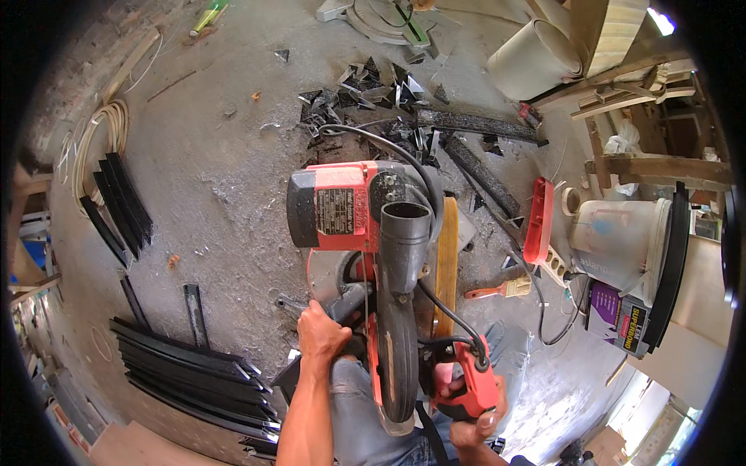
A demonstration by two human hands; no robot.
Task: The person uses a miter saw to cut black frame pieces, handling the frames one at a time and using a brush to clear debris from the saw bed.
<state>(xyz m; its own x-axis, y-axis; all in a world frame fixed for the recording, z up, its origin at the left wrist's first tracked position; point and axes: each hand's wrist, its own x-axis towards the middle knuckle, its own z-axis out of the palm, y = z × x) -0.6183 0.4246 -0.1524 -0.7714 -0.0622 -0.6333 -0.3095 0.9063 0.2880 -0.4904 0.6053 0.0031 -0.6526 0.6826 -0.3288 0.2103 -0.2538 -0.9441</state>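
Note:
A red and black chop saw [339,203] stands on the floor between my knees, its black disc [399,357] edge-on to me. My right hand [480,423] is wrapped round the saw's red handle [470,382], low and right of the disc. Left of the disc, my left hand [320,332] is closed in a fist low at the saw's base, beside a small metal lever [291,303]. What its fingers grip is hidden. Just below that hand, a short end of black strip [287,378] sticks out to the left.
Black strips [186,380] lie stacked at the lower left, more [124,203] farther up. Black offcuts [365,87] are heaped beyond the saw. On the right are a paintbrush [501,289], a power strip [553,266] with a cable, a white bucket [622,241] and a purple-black box [615,317].

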